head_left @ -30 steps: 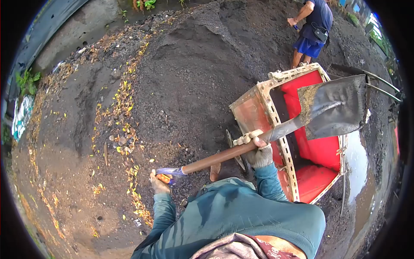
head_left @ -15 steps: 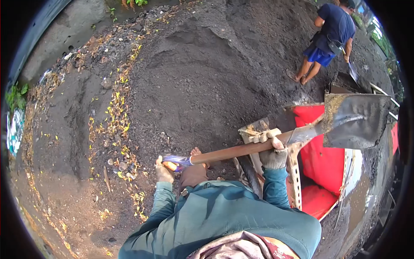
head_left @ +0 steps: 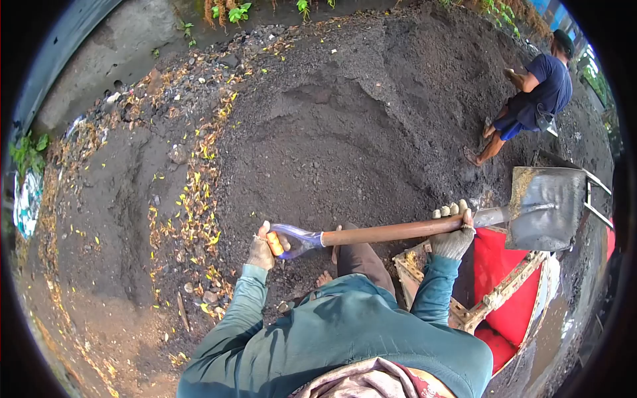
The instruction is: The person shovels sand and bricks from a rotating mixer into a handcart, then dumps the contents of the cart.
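Across my body I hold a shovel (head_left: 391,233) with a brown wooden shaft. My left hand (head_left: 261,249), in a worn glove, is closed round its bluish D-shaped handle (head_left: 296,240). Gloved too, my right hand (head_left: 455,235) wraps the shaft near the metal neck. The wide grey blade (head_left: 545,209) points right, with tan wear or dirt along its near edge and no heap of soil visible on it. Under the shaft and blade, at my right, stands a red container with a pale, rusty frame (head_left: 507,285).
A large mound of dark sand (head_left: 318,146) lies ahead. Yellow leaves (head_left: 199,192) and stones run along its left side, beside a concrete wall (head_left: 99,60). At the upper right stands a co-worker (head_left: 544,86) in dark blue. Wet ground (head_left: 551,331) lies far right.
The shovel and both hands have shifted right in view, and the blade sits slightly lower. The co-worker has turned and stands more upright. More of the container's frame shows.
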A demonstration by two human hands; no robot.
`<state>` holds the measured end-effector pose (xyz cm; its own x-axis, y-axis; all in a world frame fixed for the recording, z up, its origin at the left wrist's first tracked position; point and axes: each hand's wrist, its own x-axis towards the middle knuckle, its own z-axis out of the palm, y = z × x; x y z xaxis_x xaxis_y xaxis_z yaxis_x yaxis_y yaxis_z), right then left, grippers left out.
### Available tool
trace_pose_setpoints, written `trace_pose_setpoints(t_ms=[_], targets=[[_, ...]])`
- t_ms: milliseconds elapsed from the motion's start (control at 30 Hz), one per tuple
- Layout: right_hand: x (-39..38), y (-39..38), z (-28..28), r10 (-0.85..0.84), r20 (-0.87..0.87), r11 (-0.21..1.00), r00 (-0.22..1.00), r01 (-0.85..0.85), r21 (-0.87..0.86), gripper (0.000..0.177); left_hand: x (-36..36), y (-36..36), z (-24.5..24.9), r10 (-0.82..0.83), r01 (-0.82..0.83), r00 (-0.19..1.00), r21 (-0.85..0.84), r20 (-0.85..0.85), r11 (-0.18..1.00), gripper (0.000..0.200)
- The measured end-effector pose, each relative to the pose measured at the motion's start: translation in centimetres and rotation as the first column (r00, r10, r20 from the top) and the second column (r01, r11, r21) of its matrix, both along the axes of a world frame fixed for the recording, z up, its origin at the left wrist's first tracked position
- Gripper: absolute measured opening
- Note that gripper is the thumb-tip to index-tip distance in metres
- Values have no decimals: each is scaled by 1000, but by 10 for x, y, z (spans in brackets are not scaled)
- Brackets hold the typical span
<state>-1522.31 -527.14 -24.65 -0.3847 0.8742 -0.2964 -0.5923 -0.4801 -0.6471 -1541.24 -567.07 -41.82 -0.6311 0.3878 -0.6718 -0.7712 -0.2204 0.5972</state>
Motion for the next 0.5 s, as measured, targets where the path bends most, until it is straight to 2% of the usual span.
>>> trace_pose_setpoints(t_ms=[33,100,167,233,300,333,367,433,467,500], targets=[[-16,17,-23,0,-27,1000,1000,0,-1,25,-20,6,-5,-14,13,1000,-3,-5,1000,54],[-43,37,-53,-69,54,994,996,73,-77,17,-45,18,-5,17,-19,998,27,66,999,51],[-71,55,-92,-61,41,980,997,67,-185,14,-73,29,-1,42,-42,998,-4,44,999,50],[-103,69,-132,-56,168,944,984,107,-312,13,-109,23,-22,25,-28,995,30,99,999,50],[-155,77,-166,-46,226,908,973,135,-396,11,-154,39,6,37,-35,999,-204,10,978,51],[-175,80,-184,-18,257,907,966,124,-403,10,-172,35,-4,64,-57,997,-212,30,976,50],[-192,82,-200,53,175,911,983,24,-411,10,-193,34,-9,118,-98,990,-229,77,969,49],[-245,83,-194,49,311,842,949,128,-523,10,-221,39,8,183,-160,982,-336,39,928,49],[-261,89,-204,124,270,844,955,41,-534,11,-231,38,13,201,-174,979,-413,22,894,48],[-288,91,-193,145,335,830,931,70,-553,10,-238,36,17,254,-222,967,-387,32,895,47]])
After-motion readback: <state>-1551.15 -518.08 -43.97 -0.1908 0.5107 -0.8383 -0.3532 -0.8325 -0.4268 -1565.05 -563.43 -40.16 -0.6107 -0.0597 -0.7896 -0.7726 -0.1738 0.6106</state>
